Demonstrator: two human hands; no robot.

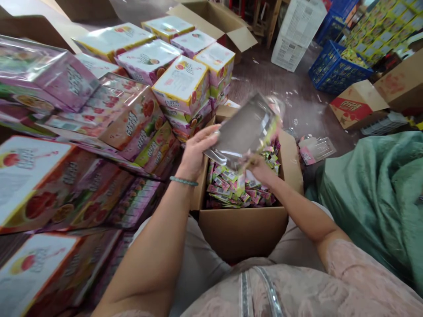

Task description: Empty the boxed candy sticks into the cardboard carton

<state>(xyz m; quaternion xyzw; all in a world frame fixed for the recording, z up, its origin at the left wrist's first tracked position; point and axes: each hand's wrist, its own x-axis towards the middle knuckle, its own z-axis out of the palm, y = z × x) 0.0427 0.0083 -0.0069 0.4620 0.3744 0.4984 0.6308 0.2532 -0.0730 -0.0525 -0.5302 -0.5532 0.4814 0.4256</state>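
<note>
A clear plastic packaging box [243,132] is tilted above an open carton [244,224] that stands between my knees. My left hand [200,147] grips its left edge, thumb on top, with a beaded bracelet at the wrist. Green and pink print shows blurred along the box's right side. Closed fingers of my right hand [259,168] are at the lower right corner of the box, just over the sachets. Motion blur hides what they hold. Many small green and pink sachets [228,187] fill the carton.
Stacked printed gift boxes [181,79] rise on my left. Green cloth sacking [373,185] lies to the right. Flattened clear packaging [317,149] rests on the floor beyond the carton. Farther off stand a blue basket [337,68], white crates [297,33] and an open red-printed carton [353,105].
</note>
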